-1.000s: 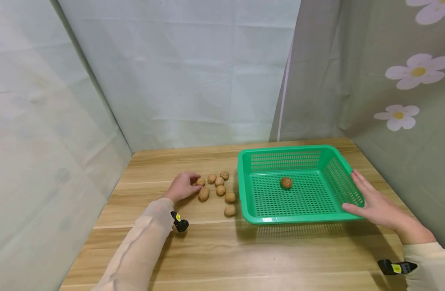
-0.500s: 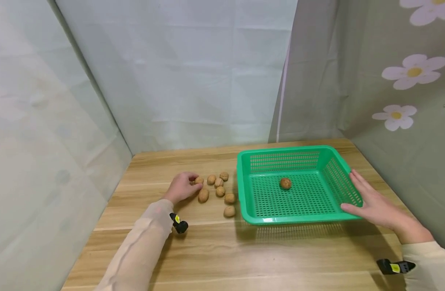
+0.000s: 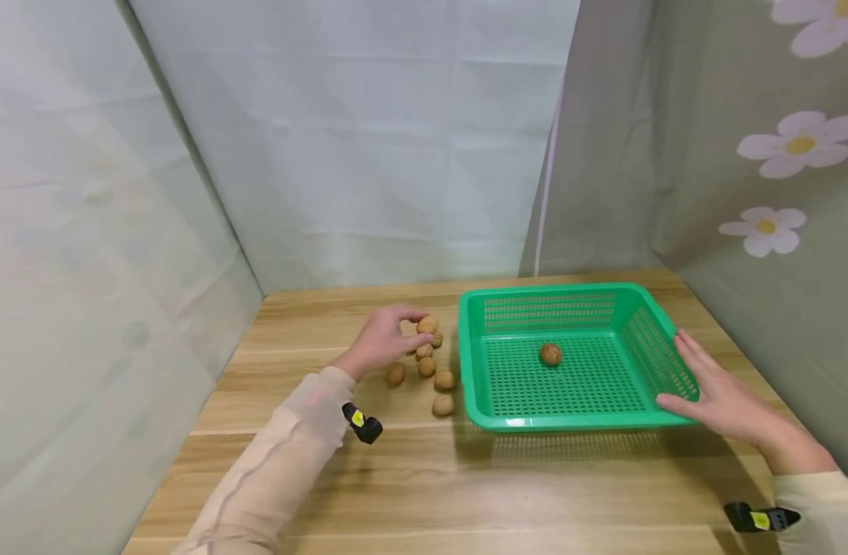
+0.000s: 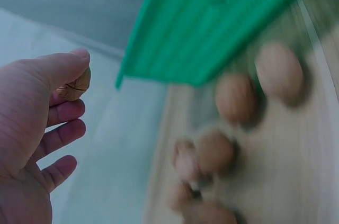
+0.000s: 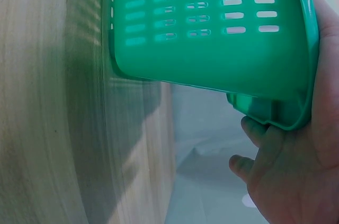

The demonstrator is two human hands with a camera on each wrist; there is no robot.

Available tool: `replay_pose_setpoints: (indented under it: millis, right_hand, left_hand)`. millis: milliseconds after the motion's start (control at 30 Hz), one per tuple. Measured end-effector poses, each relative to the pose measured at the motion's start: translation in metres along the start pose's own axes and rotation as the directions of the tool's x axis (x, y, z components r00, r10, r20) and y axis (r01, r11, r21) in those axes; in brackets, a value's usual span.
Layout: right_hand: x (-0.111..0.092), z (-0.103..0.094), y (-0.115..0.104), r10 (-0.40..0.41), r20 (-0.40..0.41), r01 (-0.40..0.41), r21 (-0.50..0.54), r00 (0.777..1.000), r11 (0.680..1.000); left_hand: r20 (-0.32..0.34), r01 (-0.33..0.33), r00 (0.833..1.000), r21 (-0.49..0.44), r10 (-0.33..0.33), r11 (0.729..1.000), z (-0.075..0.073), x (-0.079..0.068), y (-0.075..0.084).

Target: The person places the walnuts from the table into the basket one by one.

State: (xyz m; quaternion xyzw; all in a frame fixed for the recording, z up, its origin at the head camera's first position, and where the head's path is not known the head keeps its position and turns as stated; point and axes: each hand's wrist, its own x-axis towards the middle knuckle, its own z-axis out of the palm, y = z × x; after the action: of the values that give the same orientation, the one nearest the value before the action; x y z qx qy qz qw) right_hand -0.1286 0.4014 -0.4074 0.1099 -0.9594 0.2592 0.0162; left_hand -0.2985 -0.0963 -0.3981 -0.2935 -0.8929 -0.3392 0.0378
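Walnut [image 4: 77, 86] pinched in left hand [image 3: 381, 339]; spread right hand [image 3: 725, 397] touches basket [image 3: 583, 421].

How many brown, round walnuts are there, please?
9: one walnut in the left hand, another in the green perforated plastic basket, seven beside it on the wooden table; more may be hidden.

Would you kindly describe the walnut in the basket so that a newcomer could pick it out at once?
On the wooden table, find the green plastic basket toward the right. Look inside, where a brown walnut lies on the perforated floor. It is alone there; the other visible walnuts are outside, left of the basket.
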Motion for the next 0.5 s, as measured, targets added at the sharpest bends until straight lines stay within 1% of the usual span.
replay_pose_setpoints:
  millis: [100,200,300,400,500]
  right_hand:
    - [-0.001,-0.002,0.001,0.004,0.004,-0.004,-0.001,1.0,1.0]
    - [-0.002,-0.003,0.001,0.002,0.003,-0.002,-0.006,1.0,1.0]
    - [-0.002,-0.004,0.002,0.001,0.003,-0.001,-0.008,1.0,1.0]
    - [-0.002,-0.003,0.002,-0.007,-0.001,0.007,0.006,1.0,1.0]
    - [-0.003,-0.002,0.001,-0.013,-0.001,0.013,0.02,1.0,1.0]
  left_hand:
    - [0.027,-0.047,0.999,-0.016,0.048,0.999,0.003,0.01,0.026]
    - [0.065,-0.092,0.994,-0.026,0.093,0.995,0.007,0.023,0.053]
    - [0.109,-0.123,0.985,-0.076,0.131,0.99,0.012,0.038,0.076]
    - [0.134,-0.16,0.975,-0.118,0.175,0.98,0.02,0.054,0.095]
    - [0.149,-0.187,0.967,-0.124,0.205,0.974,0.029,0.067,0.105]
